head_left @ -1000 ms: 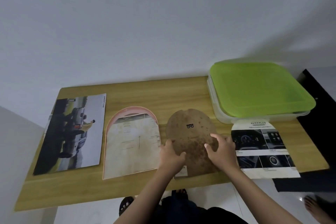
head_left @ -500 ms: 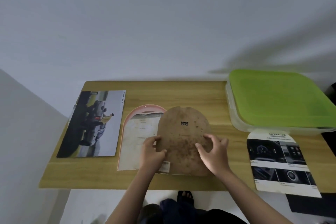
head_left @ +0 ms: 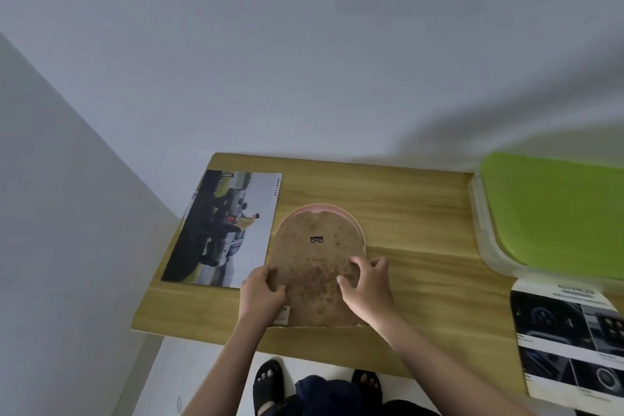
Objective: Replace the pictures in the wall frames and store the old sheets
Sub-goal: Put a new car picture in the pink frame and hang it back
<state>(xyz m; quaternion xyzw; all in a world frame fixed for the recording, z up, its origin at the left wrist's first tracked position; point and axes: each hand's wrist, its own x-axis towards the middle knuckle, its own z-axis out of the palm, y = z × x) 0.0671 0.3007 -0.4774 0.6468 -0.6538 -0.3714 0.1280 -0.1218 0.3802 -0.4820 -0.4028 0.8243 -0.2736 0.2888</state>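
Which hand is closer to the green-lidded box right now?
Right. The right hand presses the brown backing board, nearer the green-lidded box; the left hand grips the board's far side.

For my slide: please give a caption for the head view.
Both hands set brown backing board onto pink arched frame.

Two bare forearms, no sleeves in sight up to the frame's lower edge. Left hand [head_left: 261, 290] and right hand [head_left: 366, 284] without gloves, rings, watch or bands as far as visible. Short, unpainted fingernails, where visible. Dark navy garment [head_left: 332, 393] over the lap at the bottom of the view, creased, cut and type unclear. Black open-toe slide sandals on both feet: left sandal [head_left: 268, 387] with a broad strap across the foot and toes showing in front, right sandal [head_left: 366, 382] mostly hidden behind the dark cloth, only its front strap and toes visible. No markings readable on clothing or footwear
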